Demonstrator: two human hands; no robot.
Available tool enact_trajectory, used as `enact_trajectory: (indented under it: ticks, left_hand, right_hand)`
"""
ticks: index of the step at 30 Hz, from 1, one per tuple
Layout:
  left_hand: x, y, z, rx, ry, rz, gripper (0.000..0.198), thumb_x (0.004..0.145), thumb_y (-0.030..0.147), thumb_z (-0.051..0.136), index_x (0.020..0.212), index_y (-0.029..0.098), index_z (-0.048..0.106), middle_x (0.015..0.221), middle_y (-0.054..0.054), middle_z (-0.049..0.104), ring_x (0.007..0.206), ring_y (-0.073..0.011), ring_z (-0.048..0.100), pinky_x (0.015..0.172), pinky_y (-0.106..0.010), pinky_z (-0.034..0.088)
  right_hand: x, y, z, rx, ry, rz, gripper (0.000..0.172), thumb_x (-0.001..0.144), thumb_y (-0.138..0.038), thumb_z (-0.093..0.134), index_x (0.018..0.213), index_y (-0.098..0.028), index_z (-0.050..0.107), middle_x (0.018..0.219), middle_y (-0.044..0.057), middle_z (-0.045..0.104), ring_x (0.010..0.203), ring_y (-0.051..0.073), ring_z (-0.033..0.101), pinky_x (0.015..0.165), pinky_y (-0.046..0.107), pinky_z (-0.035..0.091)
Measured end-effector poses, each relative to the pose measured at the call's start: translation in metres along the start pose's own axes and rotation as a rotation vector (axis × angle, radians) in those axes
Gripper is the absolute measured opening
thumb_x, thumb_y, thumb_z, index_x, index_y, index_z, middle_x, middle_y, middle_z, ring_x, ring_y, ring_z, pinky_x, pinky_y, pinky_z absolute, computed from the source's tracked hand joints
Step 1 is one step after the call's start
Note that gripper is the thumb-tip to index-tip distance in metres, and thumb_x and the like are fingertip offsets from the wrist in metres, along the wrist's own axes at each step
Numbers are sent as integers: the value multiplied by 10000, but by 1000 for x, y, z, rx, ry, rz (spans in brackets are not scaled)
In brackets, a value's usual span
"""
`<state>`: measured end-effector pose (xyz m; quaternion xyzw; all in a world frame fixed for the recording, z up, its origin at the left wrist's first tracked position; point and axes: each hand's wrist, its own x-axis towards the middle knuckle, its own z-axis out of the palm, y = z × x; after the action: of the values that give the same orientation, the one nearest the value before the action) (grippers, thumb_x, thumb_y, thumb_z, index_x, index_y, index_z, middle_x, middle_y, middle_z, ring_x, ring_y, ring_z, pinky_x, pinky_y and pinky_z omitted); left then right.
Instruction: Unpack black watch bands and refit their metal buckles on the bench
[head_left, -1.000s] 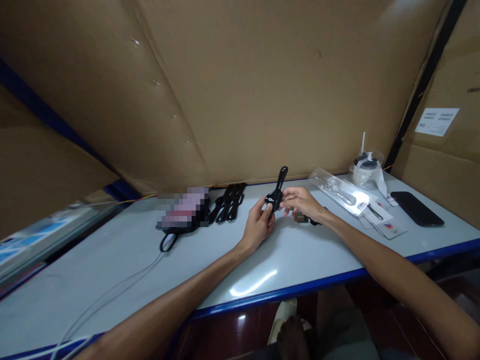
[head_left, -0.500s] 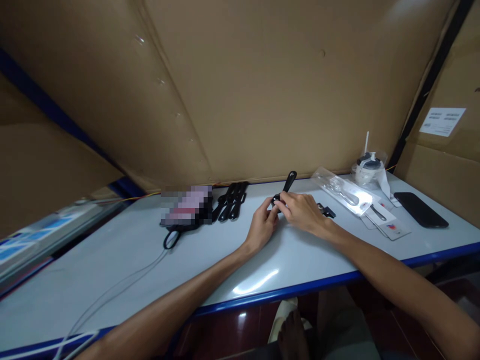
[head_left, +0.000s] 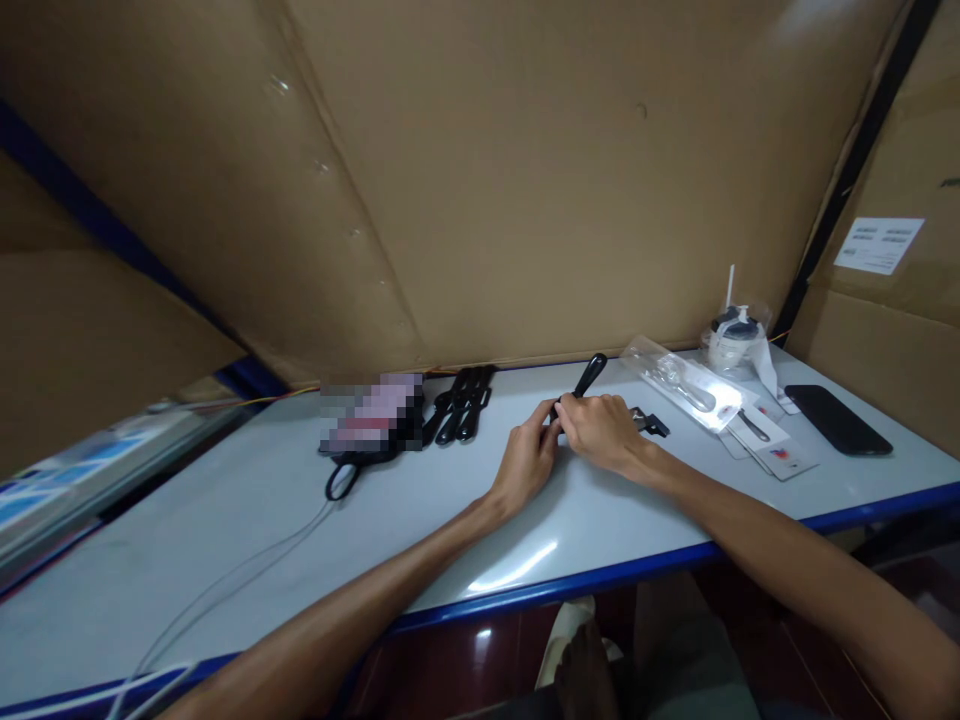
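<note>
My left hand [head_left: 529,458] and my right hand [head_left: 600,430] meet over the middle of the white table [head_left: 450,530]. Both pinch the lower end of a slim black strap-like piece [head_left: 586,378], whose rounded tip sticks up and away to the right. The fingers of both hands are closed around it. A small black and brown part [head_left: 649,420] lies just behind my right hand.
Several matching black straps [head_left: 461,400] lie in a row at the back. Left of them sits a blurred dark object [head_left: 371,420] with a cable [head_left: 225,590]. To the right are clear plastic packets [head_left: 686,385], a bagged white item [head_left: 735,335] and a black phone [head_left: 836,418]. Cardboard walls surround the table.
Both hands have moved a little right and down towards the table with the black piece. Its tip now leans further right. My right hand now covers its lower end.
</note>
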<state>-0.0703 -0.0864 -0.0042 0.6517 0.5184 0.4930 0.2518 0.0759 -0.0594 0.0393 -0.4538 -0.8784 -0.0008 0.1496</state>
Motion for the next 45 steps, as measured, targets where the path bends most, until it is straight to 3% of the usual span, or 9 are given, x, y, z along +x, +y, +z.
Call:
enact_trajectory:
  ticks: [11, 15, 18, 22, 25, 28, 32, 39, 45]
  left_hand:
    - [9, -7, -4, -460, 11, -357, 295, 847, 392, 644, 1043, 217, 508, 554, 105, 471, 369, -73, 352, 364, -162, 238]
    - [11, -7, -4, -488, 79, -430, 563, 808, 266, 665, 1332, 180, 481, 669, 62, 570, 460, -101, 490, 391, -179, 331]
    - [15, -11, -3, -442, 97, -423, 838, 830, 263, 672, 1570, 175, 289, 815, 7, 639, 598, -137, 605, 479, -222, 445]
    - [24, -21, -10, -17, 27, -296, 949, 859, 299, 688, 1654, 146, 193, 802, 7, 645, 642, -166, 623, 585, -261, 461]
    - [31, -22, -26, 526, -46, -142, 760, 959, 405, 585, 1629, 157, 326, 821, -42, 693, 759, -220, 660, 678, -291, 460]
    - [39, -19, -47, 970, -115, -28, 545, 1030, 411, 420, 1510, 175, 524, 1086, -156, 732, 1078, -303, 655, 843, -356, 480]
    - [49, -25, -75, 1368, -125, -99, 519, 1007, 372, 398, 1394, 86, 594, 1247, -288, 656, 1193, -416, 594, 933, -470, 450]
    - [60, -46, -85, 1414, -180, -160, 511, 997, 327, 376, 1411, 82, 551, 1254, -309, 652, 1201, -429, 611, 947, -484, 445]
    - [72, -48, -84, 1225, -114, -313, 550, 933, 265, 458, 1447, 68, 452, 1228, -301, 681, 1104, -408, 689, 845, -438, 506]
  right_hand:
    - [12, 17, 2, 170, 122, 126, 538, 1099, -513, 378, 972, -210, 804, 969, 113, 802, 895, 240, 718, 723, 290, 401]
    - [17, 37, -5, 147, 175, 209, 494, 1094, -448, 414, 927, -202, 809, 936, 113, 802, 874, 244, 715, 702, 297, 388]
    - [21, 50, -8, 128, 202, 262, 490, 1088, -436, 421, 920, -196, 814, 945, 131, 800, 880, 254, 716, 709, 303, 398]
    - [22, 59, -8, 142, 207, 281, 464, 1081, -422, 440, 951, -189, 820, 981, 156, 795, 911, 270, 720, 744, 313, 423]
    - [23, 61, -9, 142, 204, 287, 454, 1077, -424, 447, 976, -189, 822, 995, 166, 794, 922, 276, 723, 765, 322, 438]
    - [24, 65, -16, 129, 217, 303, 448, 1078, -413, 448, 987, -182, 820, 1005, 181, 791, 932, 283, 722, 776, 337, 450]
    - [22, 77, -29, 73, 159, 344, 342, 1043, -334, 524, 992, -153, 809, 1016, 206, 774, 966, 301, 715, 797, 356, 466]
    - [15, 95, -37, -4, -84, 283, 165, 903, -194, 666, 964, -130, 805, 1016, 187, 767, 965, 303, 714, 765, 353, 473]
    - [17, 73, -11, 72, -25, 179, 305, 918, -412, 726, 980, -122, 800, 1052, 226, 767, 971, 339, 715, 773, 378, 494]
